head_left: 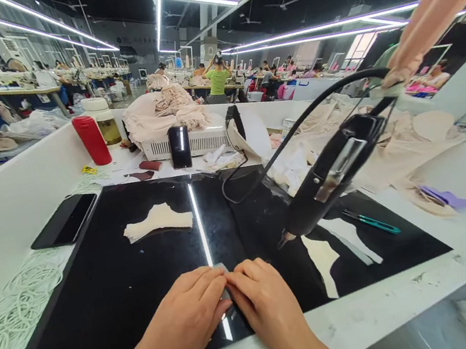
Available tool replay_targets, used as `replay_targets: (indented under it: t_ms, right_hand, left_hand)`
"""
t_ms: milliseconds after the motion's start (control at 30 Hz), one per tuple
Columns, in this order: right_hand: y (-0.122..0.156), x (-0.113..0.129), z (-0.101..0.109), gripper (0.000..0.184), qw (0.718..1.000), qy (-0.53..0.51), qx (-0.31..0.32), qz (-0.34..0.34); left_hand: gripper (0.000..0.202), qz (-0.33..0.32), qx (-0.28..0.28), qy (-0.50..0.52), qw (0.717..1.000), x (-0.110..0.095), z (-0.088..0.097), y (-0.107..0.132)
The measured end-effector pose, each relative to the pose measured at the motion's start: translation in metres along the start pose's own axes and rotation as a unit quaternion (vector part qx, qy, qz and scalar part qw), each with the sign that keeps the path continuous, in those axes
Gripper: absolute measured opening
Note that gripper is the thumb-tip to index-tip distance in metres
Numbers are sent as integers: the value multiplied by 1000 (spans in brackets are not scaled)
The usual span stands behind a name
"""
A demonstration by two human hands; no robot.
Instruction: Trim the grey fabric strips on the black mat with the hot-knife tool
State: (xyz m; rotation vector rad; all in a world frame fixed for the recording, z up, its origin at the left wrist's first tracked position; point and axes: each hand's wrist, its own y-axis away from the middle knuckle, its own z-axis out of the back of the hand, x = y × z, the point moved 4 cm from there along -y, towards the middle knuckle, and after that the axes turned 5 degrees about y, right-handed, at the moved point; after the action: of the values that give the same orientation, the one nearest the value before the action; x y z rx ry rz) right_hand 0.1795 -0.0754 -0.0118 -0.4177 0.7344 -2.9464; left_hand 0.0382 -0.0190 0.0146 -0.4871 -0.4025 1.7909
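My left hand and my right hand meet over the front of a shiny black sheet. The fingertips of both are pinched together on a small pale grey piece, mostly hidden by the fingers. Right of them hangs a black corded tool with a narrow tip, tilted down toward the sheet. Beneath it lie a cream cut fabric piece and a white cut piece. Teal thread snips rest farther right. A small stack of cream cut pieces lies at the back left.
Mint-green cord is heaped on the left beside a dark phone. Behind the sheet stand a red bottle, a jar, an upright phone and a white vented box. Beige fabric is piled at right.
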Motion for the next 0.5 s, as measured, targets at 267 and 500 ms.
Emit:
replay_targets:
  t_ms: [267, 500]
  right_hand:
    - [4, -3, 2, 40, 999, -4, -2, 39]
    - [12, -16, 0, 33, 999, -3, 6, 51]
  left_hand:
    - [32, 35, 19, 46, 998, -1, -6, 5]
    - [31, 20, 19, 28, 999, -2, -9, 6]
